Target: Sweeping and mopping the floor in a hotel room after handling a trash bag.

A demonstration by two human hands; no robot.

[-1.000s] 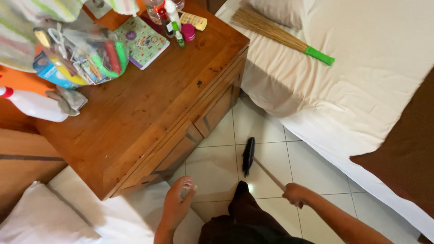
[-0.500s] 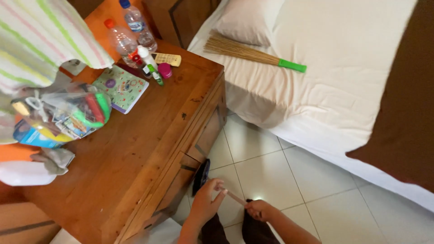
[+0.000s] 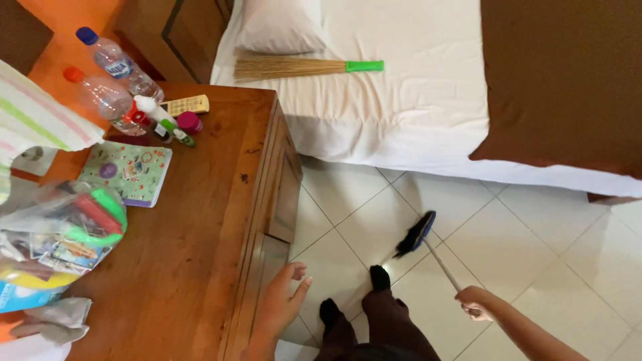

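Note:
My right hand (image 3: 476, 302) grips the thin handle of a floor broom. The broom (image 3: 416, 234) has a blue head and black bristles, and those bristles rest on the white floor tiles in front of my feet. My left hand (image 3: 284, 302) hangs free with its fingers apart, close to the front edge of a wooden cabinet (image 3: 221, 220), holding nothing. My dark trouser legs and black socks show between the two hands.
Bottles (image 3: 110, 80), small containers, a green booklet (image 3: 127, 172) and a plastic bag of items (image 3: 60, 234) sit on the cabinet. A white-sheeted bed (image 3: 401, 100) carries a straw hand broom (image 3: 301, 67), a pillow and a brown blanket (image 3: 568, 80).
The view has swung right. The broom head moved from beside the cabinet out to the right over the tiles, and my left hand has come off the handle and opened.

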